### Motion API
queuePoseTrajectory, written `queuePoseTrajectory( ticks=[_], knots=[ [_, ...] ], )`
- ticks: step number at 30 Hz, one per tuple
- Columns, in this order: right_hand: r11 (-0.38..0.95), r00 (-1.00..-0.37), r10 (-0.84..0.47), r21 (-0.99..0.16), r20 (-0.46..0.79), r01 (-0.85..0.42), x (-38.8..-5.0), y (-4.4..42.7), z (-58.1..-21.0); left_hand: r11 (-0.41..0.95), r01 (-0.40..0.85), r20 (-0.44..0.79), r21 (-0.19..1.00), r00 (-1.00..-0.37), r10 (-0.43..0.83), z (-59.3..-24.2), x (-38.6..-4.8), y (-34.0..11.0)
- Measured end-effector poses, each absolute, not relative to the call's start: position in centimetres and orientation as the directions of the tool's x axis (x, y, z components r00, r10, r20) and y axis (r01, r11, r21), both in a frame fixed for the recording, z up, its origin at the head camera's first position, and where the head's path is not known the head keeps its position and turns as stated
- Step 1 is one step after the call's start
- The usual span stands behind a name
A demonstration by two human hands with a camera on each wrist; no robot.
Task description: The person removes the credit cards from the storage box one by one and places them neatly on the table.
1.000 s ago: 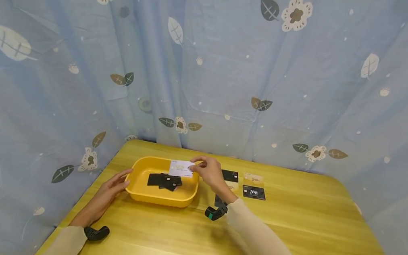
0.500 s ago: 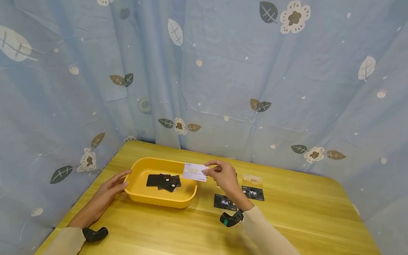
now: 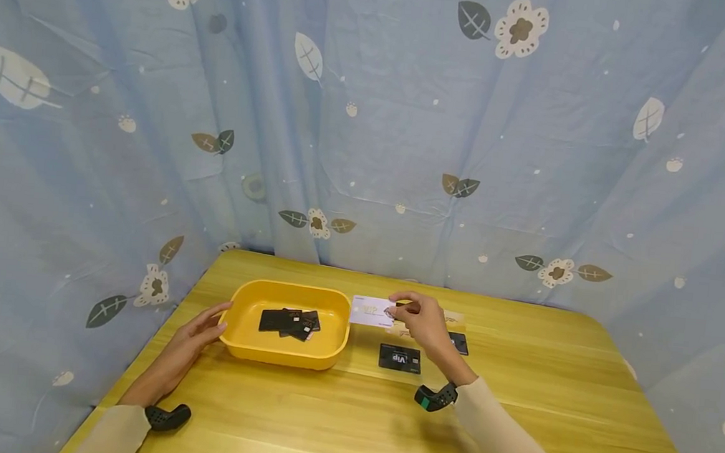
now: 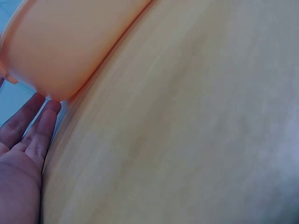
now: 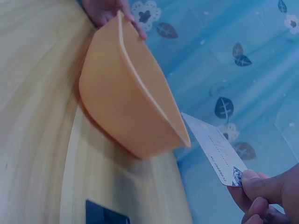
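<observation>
My right hand [image 3: 421,325] pinches a white VIP card [image 3: 369,311] by its right end, thumb on the face. The card is held up just off the right rim of a yellow plastic basin [image 3: 318,361]; the right wrist view shows it tilted. Several black cards [image 3: 279,320] lie overlapping inside the basin. My left hand [image 3: 186,348] is at the basin's left end, its fairly straight fingers touching the rim and side. On the table beneath my right hand lie a black Vip card [image 3: 399,358], another black card [image 3: 459,343] and gold cards [image 3: 455,319], partly hidden.
The yellow wood-grain table [image 3: 293,422] runs on in front of the basin and to the right of the cards. A blue curtain [image 3: 384,128] with flowers and leaves hangs behind the table and along its sides. Each wrist wears a black band.
My right hand has carried the white card rightward, from over the basin to beside its right rim. The near black Vip card has come into view. My left hand stays at the basin.
</observation>
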State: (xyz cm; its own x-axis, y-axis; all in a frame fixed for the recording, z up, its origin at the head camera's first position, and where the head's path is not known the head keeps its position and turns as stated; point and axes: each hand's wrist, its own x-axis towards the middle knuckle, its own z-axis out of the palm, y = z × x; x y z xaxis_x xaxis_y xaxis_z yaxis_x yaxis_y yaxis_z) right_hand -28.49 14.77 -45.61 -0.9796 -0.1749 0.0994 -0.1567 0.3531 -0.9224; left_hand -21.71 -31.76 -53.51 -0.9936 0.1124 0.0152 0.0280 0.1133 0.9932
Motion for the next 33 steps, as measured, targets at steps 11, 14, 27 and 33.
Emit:
queuePoseTrajectory(
  ticks=[11, 14, 27, 33],
  knots=[
    [0.399, -0.991, -0.112, -0.91, 0.069, -0.109, -27.7, 17.6, -46.4, 0.115, 0.032, 0.019, 0.993, -0.993, 0.12, -53.4, -21.7, -31.8],
    [0.412, -0.992, -0.095, -0.904, 0.084, -0.116, -27.6, 18.3, -46.6, 0.113, 0.033, 0.019, 0.993, -0.992, 0.121, -53.3, -21.7, -31.7],
    [0.433, -0.997, -0.03, -0.898, 0.068, -0.074, -26.5, 21.6, -47.5, 0.119, 0.035, 0.02, 0.992, -0.992, 0.127, -53.4, -21.7, -31.7],
    [0.434, -0.999, 0.0, -0.9, 0.042, -0.038, -25.9, 23.2, -48.0, 0.116, 0.031, 0.016, 0.993, -0.992, 0.124, -53.4, -21.6, -31.7]
  ],
)
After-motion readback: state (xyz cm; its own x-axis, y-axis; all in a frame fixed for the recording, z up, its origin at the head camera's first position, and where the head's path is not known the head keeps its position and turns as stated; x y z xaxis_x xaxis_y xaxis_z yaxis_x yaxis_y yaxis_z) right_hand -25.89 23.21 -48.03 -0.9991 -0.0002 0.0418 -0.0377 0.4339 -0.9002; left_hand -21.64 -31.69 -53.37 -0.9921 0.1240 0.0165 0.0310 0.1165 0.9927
